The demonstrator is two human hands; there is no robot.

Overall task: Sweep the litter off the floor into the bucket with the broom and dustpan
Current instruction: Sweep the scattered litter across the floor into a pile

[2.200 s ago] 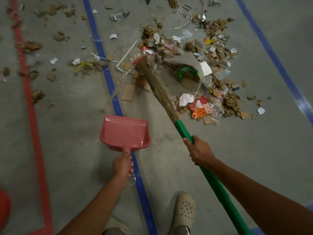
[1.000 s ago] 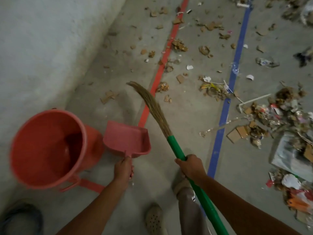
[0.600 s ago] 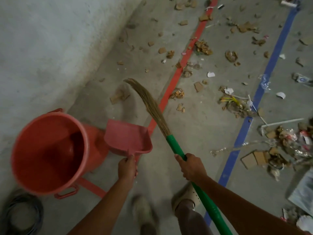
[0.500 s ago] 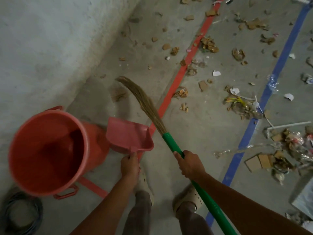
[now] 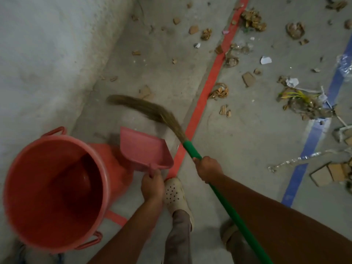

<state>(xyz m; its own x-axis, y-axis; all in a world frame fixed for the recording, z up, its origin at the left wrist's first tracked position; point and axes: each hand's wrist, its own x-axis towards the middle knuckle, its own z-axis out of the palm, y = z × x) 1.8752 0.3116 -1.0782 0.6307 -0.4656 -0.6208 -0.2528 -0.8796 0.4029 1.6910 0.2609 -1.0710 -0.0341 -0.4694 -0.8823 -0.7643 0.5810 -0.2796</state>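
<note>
My left hand (image 5: pixel 153 187) grips the handle of the pink dustpan (image 5: pixel 145 148), which hangs just right of the red bucket (image 5: pixel 106 185). The bucket stands at the lower left, and I see no litter inside it. My right hand (image 5: pixel 208 168) holds the green handle of the broom (image 5: pixel 192 151). Its straw bristles (image 5: pixel 144 108) curve to the left over the floor beyond the dustpan, blurred by motion. Litter (image 5: pixel 219 92) of cardboard scraps, paper and plastic is scattered across the grey floor, thicker towards the right (image 5: pixel 299 101).
A grey wall (image 5: pixel 47 54) rises at the left behind the bucket. A red floor line (image 5: pixel 211 79) and a blue floor line (image 5: pixel 312 136) run diagonally. My feet in pale clogs (image 5: pixel 176 195) stand below the dustpan. Flat cardboard pieces (image 5: pixel 329 173) lie at the right edge.
I turned from the big litter pile towards the bucket by the wall and stepped closer. The broom bristles swung left, and the dustpan moved nearer the bucket.
</note>
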